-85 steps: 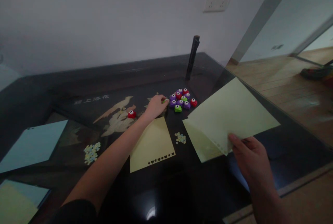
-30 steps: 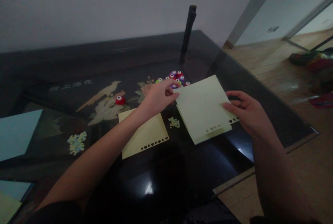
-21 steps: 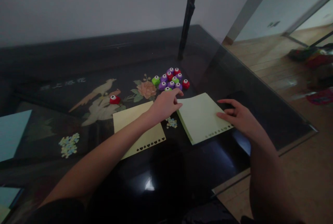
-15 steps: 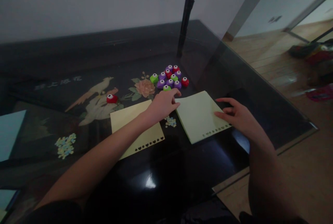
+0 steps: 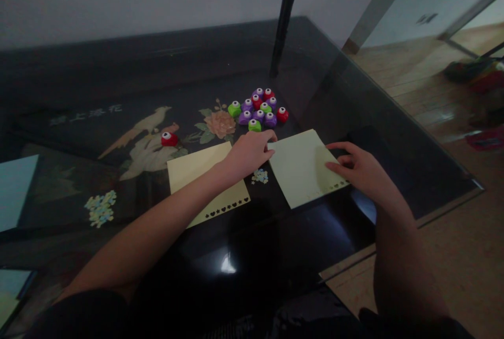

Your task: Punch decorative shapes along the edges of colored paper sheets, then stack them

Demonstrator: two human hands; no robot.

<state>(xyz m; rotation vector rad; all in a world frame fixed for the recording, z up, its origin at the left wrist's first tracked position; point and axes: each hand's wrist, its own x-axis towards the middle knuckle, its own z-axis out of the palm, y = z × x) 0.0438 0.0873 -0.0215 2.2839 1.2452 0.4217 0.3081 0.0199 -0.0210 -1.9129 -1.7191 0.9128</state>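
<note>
My left hand (image 5: 254, 152) has its thumb and forefinger closed at the upper left edge of a pale green sheet of paper (image 5: 301, 166). Across from it, my right hand (image 5: 352, 166) holds the right edge, thumb on top and forefinger along the side. Small punched shapes run along the sheet's lower edge, partly faint. Beneath my left forearm lies a yellow sheet (image 5: 197, 168) with a row of heart and star holes. A small heap of paper cutouts (image 5: 260, 176) lies between the two sheets.
Several red, purple and green eyeball-topped craft punches (image 5: 258, 110) stand behind my left hand. A single red punch (image 5: 169, 139) sits further left. More cutouts (image 5: 101, 208) and a blue sheet (image 5: 16, 189) lie at the left. A dark post (image 5: 285, 19) rises at the back.
My right hand's fingers have closed in on the sheet's right edge. My left hand stays at the left edge. The punched row on the pale green sheet looks fainter; the view has tilted slightly.
</note>
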